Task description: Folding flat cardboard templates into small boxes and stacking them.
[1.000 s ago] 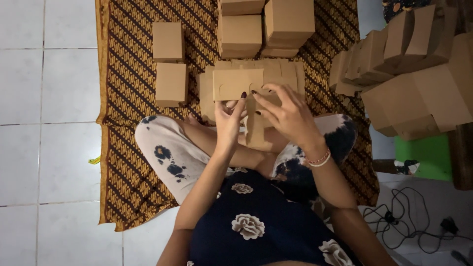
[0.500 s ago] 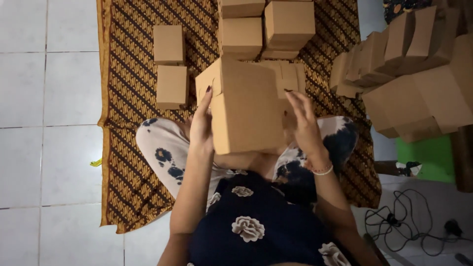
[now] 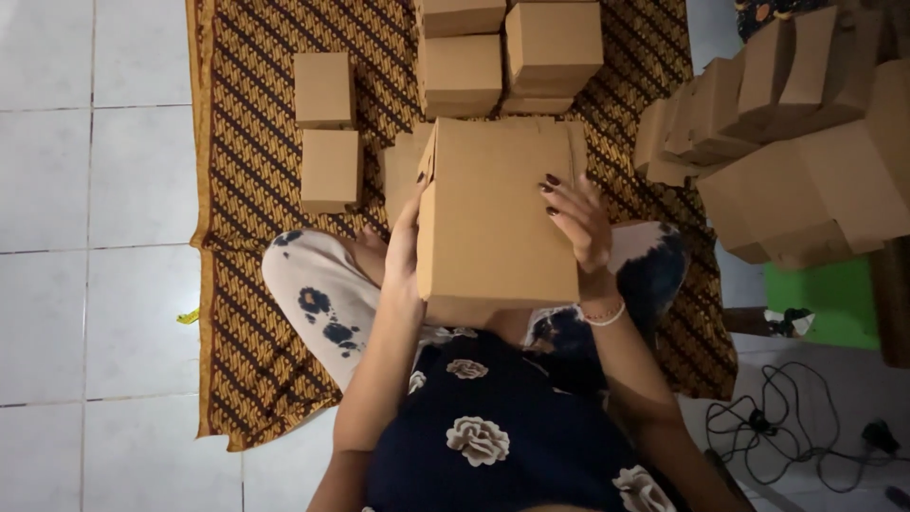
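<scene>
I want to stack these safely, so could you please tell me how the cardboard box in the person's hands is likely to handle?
The cardboard box probably feels light: flat hands at its sides carry it. Its flat panels look stiff, and it seems unlikely to roll.

I see white floor tiles (image 3: 95,190) left of the brown patterned mat (image 3: 246,142). Right of the mat lie black cables (image 3: 787,427) and a green surface (image 3: 839,299). Light is dim.
</scene>
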